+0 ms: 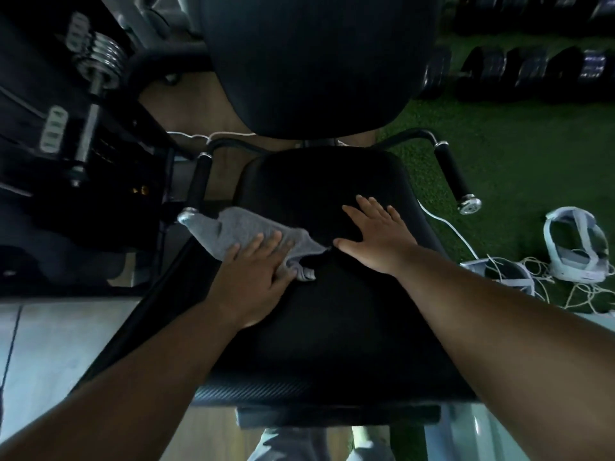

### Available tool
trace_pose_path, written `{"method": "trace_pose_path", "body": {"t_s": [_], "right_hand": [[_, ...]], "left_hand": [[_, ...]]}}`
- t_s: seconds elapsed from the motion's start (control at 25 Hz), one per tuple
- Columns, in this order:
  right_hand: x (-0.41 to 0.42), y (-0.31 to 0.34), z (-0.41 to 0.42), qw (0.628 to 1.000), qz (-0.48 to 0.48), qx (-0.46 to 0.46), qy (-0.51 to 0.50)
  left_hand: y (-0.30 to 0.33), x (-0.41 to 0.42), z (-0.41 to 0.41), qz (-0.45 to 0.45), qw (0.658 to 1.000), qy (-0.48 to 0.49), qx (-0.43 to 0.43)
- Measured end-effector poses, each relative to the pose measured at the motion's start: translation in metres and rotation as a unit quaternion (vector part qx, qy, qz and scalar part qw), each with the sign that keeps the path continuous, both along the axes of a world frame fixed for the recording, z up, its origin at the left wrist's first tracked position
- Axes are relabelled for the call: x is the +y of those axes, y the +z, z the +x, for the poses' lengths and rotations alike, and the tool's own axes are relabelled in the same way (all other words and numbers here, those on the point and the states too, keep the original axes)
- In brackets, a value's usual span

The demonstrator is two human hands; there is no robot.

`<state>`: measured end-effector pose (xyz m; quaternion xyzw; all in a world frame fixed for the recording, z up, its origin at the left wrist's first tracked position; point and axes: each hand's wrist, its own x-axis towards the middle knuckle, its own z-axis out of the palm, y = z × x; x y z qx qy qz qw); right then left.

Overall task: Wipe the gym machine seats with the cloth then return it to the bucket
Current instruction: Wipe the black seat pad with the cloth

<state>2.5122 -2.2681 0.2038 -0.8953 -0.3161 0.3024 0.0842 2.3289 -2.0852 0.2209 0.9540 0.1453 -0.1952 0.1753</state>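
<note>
Mid-wipe here. Left hand (256, 277) pressed flat on the cloth (233, 232), fingers straight and slightly spread, pinning it to the left side of the seat (332, 321). Right hand (376, 237) resting bare on the seat just beside it, fingers splayed, holding nothing. Looks like soft, light terry, probably floppy and prone to bunching, far corner already hanging off the edge. Best pushed under a flat palm, then scooped up by the bunched middle. No bucket in view.

Both forearms extended forward, left hand (258, 276) flat, palm down, fingers straight and together; right hand (377, 239) flat, palm down, fingers spread.
</note>
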Motion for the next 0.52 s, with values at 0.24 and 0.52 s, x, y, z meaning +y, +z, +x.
{"method": "trace_pose_path", "body": {"t_s": [0.24,0.52], "right_hand": [[-0.038,0.053,-0.054,0.993,0.078,0.084,0.019],[-0.053,0.118,-0.106,0.978,0.100,0.172,0.061]], "left_hand": [[0.045,-0.038,-0.047,-0.011,0.989,0.114,-0.091],[0.128,-0.094,-0.078,-0.204,0.892,0.370,-0.158]]}}
